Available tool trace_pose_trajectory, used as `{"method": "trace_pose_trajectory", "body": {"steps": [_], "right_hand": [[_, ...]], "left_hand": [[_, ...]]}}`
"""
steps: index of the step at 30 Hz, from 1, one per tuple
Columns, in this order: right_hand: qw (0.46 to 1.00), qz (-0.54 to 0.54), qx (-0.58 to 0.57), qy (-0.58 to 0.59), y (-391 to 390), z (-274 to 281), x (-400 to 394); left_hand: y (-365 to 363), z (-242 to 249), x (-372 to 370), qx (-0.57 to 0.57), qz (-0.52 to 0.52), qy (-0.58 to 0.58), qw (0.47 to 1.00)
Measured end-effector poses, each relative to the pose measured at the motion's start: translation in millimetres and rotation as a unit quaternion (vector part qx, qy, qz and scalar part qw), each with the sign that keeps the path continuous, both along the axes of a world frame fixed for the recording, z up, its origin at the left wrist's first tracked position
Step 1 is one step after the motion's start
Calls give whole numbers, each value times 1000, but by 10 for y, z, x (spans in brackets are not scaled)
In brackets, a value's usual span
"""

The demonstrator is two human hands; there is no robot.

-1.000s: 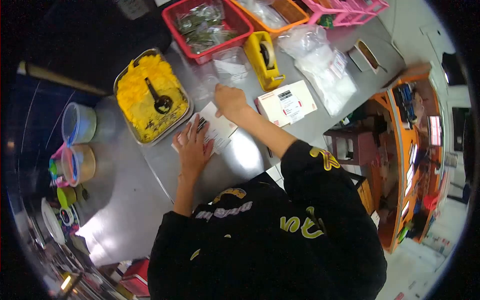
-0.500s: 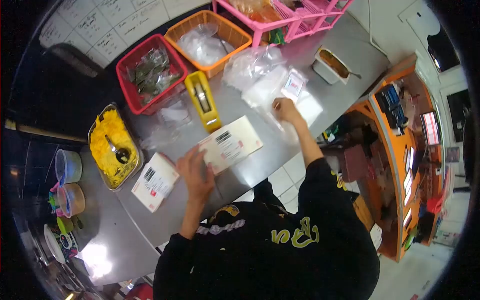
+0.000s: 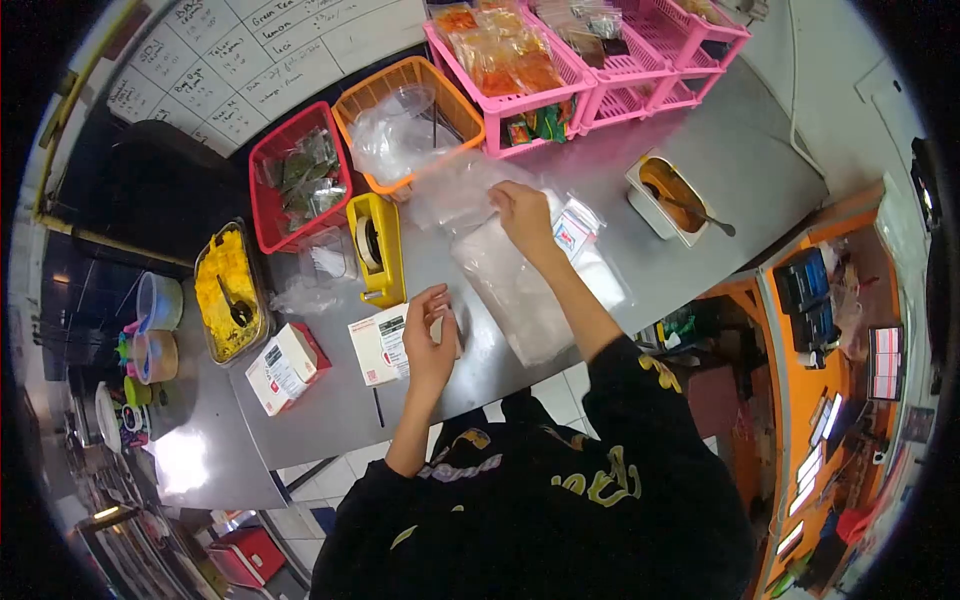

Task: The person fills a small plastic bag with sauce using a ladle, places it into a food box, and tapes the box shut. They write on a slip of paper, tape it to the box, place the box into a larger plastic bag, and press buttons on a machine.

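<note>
My right hand point(image 3: 525, 218) pinches the edge of a clear plastic bag point(image 3: 445, 192) over the steel table. Under that forearm lie more clear plastic bags point(image 3: 510, 300), with a small packet of white, red-printed zip bags point(image 3: 574, 232) on top. My left hand point(image 3: 430, 335) has its thumb and fingers apart, palm turned inward, and overlaps the right end of a white labelled box point(image 3: 378, 345). To its left sits a second white labelled box point(image 3: 287, 368) with red sides. A yellow tape dispenser point(image 3: 382, 255) stands just behind the left hand.
Behind are a red basket point(image 3: 262, 215) of small packets, an orange basket point(image 3: 470, 92) of plastic and pink racks point(image 3: 590, 105). A tray of yellow food point(image 3: 222, 285) with a spoon stands left; a white tub point(image 3: 655, 212) with a spoon stands right. The table's front edge point(image 3: 480, 402) is near my body.
My right hand has moved back and left, drawing a clear bag with it. The box by my left hand now sits farther left and turned, and that hand has lifted off its top. The view has shifted.
</note>
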State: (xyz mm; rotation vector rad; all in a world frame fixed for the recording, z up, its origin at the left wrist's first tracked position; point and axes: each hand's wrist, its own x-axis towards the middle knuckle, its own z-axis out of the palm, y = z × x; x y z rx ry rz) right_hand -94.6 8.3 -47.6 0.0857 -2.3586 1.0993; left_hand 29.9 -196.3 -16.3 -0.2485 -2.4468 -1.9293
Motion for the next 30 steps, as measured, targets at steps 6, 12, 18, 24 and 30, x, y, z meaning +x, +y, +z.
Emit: {"method": "trace_pose_trajectory", "body": {"steps": [6,12,18,24,30], "right_hand": [[946,114,-230,-198,20,1260,1439],[962,-58,-148,-220,15,1615,2165],[948,-49,-285,-132,58,1588,2467],[873,-95,-472,-79,46,1726,2613],[879,-213,-422,58,426,1445,2925]], "left_hand": [[-11,-313,-102,72,34,-46,996],[55,356,20,467,-287,-396,737],[321,404,321,38,-414,51,908],[521,195,449,146,-440,-220,858],[501,118,517,320,-360,-557,677]]}}
